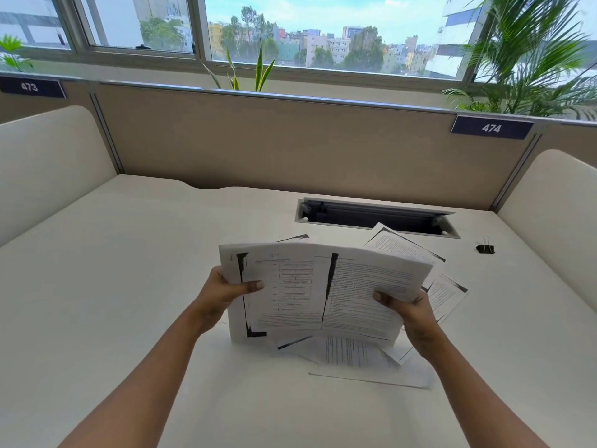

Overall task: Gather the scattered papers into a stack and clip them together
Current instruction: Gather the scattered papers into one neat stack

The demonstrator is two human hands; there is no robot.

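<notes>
Both my hands hold a bundle of printed papers [310, 286] upright above the white desk [129, 286]. My left hand [223, 292] grips its left edge, thumb across the front sheet. On the right edge, my right hand [410, 312] holds the bundle with the thumb on top. The sheets in the bundle overlap unevenly. Loose papers [361, 360] still lie on the desk under and behind the bundle, one [400, 242] near the cable slot. A black binder clip [485, 248] sits on the desk at the far right, apart from both hands.
A recessed cable slot [374, 218] opens in the desk behind the papers. Beige partition panels [290, 140] close the desk at the back and sides, labelled 473 and 474. Plants and windows stand beyond.
</notes>
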